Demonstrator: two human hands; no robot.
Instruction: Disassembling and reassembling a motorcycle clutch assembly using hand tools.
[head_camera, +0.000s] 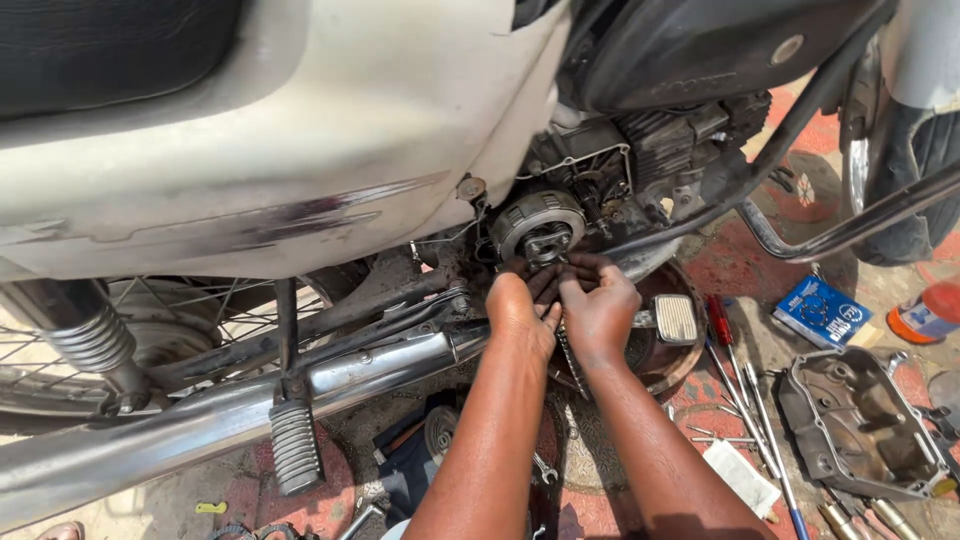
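Head view: we press our left hand (520, 310) and right hand (600, 312) together, fingertips on the round clutch assembly (537, 222) just above them; engine cover (860, 425) lies well right.

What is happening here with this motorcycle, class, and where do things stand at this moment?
A person crouches beside a motorcycle with its side engine cover off. The left hand and right hand are pressed together just under the exposed round clutch assembly, fingertips on its centre; what they grip is hidden. The removed engine cover lies on the ground to the right, inside facing up, with screwdrivers and a small blue box beside it. A round metal pan sits below the engine.
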